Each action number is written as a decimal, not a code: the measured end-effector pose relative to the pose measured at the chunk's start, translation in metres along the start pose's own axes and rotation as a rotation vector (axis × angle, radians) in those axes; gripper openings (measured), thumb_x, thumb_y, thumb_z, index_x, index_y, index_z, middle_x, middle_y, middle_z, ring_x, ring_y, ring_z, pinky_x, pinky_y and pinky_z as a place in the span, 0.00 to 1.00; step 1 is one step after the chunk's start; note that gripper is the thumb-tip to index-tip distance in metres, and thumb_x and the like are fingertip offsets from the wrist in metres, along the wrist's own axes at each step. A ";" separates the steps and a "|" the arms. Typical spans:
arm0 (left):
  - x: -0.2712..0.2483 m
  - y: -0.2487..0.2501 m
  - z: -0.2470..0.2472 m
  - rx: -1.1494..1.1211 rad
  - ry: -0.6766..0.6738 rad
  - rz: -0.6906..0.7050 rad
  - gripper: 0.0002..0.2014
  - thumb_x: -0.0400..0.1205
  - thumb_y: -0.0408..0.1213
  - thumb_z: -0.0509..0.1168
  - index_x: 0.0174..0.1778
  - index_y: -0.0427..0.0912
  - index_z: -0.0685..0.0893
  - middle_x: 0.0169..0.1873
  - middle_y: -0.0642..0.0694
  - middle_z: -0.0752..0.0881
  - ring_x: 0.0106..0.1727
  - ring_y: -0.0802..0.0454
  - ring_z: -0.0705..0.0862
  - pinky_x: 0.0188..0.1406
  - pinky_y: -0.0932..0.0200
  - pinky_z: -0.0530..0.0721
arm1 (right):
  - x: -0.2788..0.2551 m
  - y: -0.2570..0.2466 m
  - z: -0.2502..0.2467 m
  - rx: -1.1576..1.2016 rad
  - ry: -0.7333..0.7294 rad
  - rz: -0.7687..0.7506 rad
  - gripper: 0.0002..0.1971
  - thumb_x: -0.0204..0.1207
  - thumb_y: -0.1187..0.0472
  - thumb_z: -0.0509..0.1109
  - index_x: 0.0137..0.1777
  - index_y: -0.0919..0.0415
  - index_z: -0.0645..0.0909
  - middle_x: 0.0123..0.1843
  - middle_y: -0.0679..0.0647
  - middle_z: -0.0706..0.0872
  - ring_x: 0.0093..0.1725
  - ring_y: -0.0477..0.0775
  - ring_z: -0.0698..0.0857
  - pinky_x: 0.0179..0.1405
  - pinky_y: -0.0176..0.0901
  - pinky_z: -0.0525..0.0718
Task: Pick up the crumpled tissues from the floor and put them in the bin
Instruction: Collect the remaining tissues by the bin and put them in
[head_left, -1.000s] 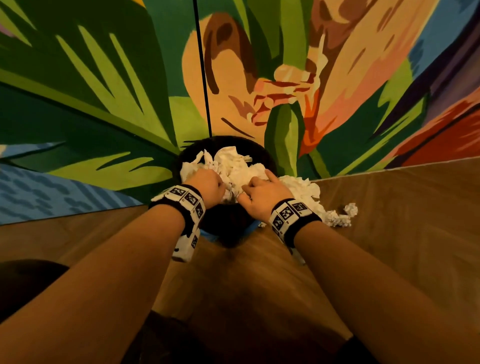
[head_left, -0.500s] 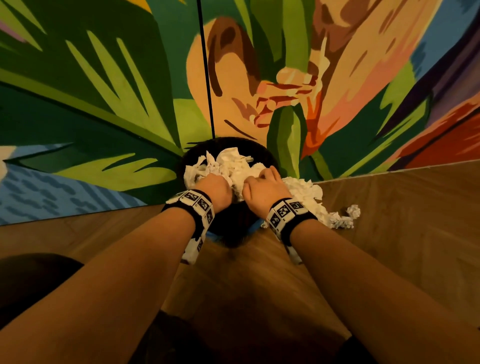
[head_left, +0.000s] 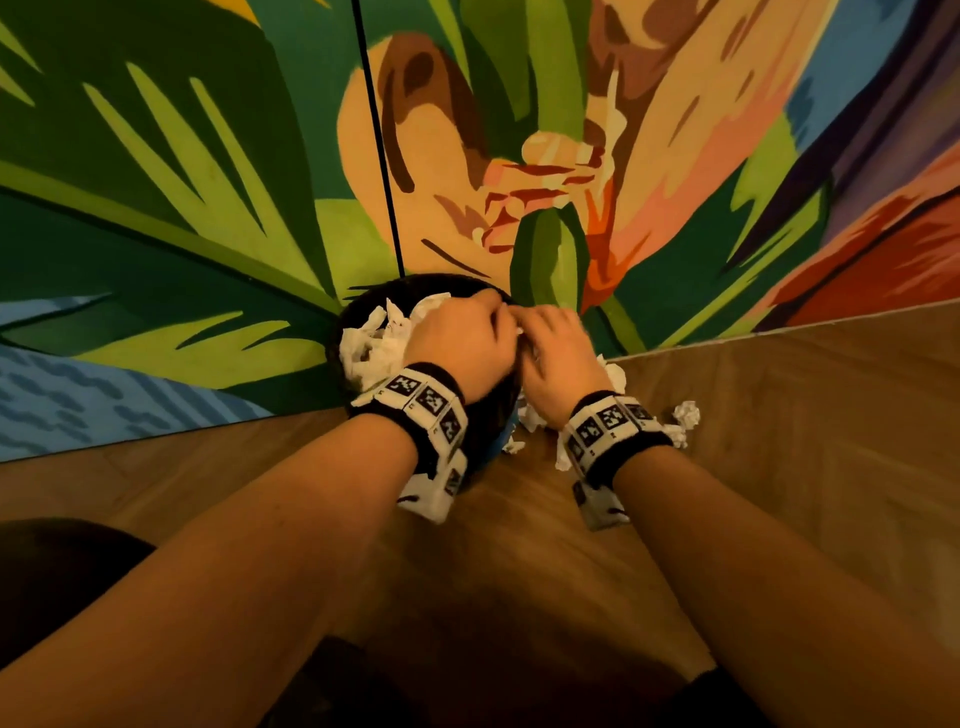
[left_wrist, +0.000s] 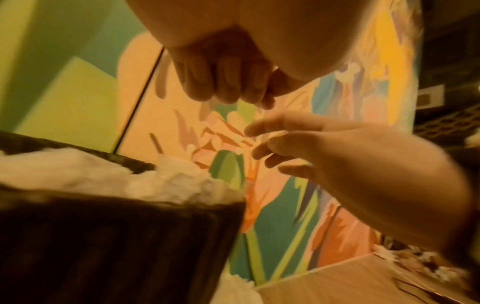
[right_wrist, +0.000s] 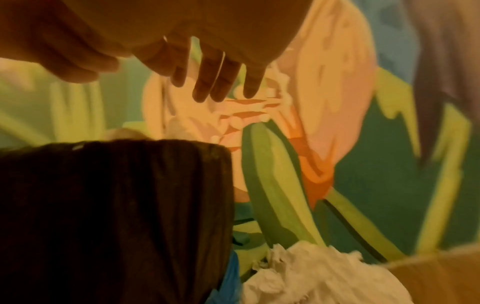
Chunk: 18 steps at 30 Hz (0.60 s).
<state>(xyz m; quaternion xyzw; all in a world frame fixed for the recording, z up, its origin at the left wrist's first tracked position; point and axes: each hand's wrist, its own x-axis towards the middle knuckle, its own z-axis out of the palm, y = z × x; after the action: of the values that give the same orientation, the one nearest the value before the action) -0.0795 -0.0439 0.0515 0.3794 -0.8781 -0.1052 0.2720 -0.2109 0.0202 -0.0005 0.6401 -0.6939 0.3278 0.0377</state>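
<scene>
The black bin (head_left: 358, 304) stands against the painted wall, heaped with white crumpled tissues (head_left: 371, 351). My left hand (head_left: 467, 338) hovers over the bin's right half, and in the left wrist view its fingers (left_wrist: 221, 82) hang loosely curled with nothing in them. My right hand (head_left: 553, 348) is beside it at the bin's right rim; its fingers (right_wrist: 221, 82) point down, straight and spread, and hold nothing. More crumpled tissues (head_left: 685, 415) lie on the floor right of the bin (right_wrist: 116, 205), seen close as a white pile of tissues (right_wrist: 311, 277).
The mural wall (head_left: 208, 208) rises directly behind the bin. Wooden floor (head_left: 805, 441) stretches to the right and toward me. A blue liner edge (right_wrist: 228, 288) shows at the bin's lower right side.
Both hands have moved forward, to the bin's right half and right rim. The tissue clump they were pressing at the bin's near side is no longer under them.
</scene>
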 end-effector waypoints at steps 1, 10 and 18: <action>0.000 0.010 0.006 -0.052 -0.001 0.018 0.11 0.83 0.48 0.53 0.37 0.51 0.73 0.25 0.52 0.75 0.27 0.48 0.75 0.27 0.56 0.69 | -0.001 0.012 -0.004 0.030 0.047 0.058 0.20 0.79 0.60 0.58 0.70 0.55 0.77 0.63 0.56 0.81 0.63 0.59 0.74 0.65 0.53 0.72; -0.047 0.037 0.114 0.080 -0.735 0.220 0.12 0.87 0.45 0.52 0.53 0.46 0.79 0.47 0.41 0.85 0.47 0.39 0.85 0.41 0.51 0.83 | -0.072 0.133 0.003 0.122 -0.014 0.910 0.15 0.80 0.63 0.63 0.65 0.51 0.80 0.66 0.60 0.79 0.63 0.62 0.81 0.66 0.55 0.80; -0.070 -0.013 0.210 0.095 -1.015 -0.150 0.21 0.85 0.42 0.59 0.74 0.46 0.72 0.82 0.45 0.54 0.72 0.38 0.75 0.71 0.42 0.76 | -0.120 0.167 0.052 -0.070 -0.673 0.819 0.16 0.82 0.55 0.59 0.68 0.47 0.80 0.73 0.52 0.73 0.71 0.56 0.73 0.69 0.47 0.74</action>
<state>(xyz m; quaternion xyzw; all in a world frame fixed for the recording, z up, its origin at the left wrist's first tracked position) -0.1490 -0.0072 -0.1560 0.3545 -0.8736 -0.2555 -0.2143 -0.3229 0.0920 -0.1654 0.3847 -0.8713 0.0688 -0.2969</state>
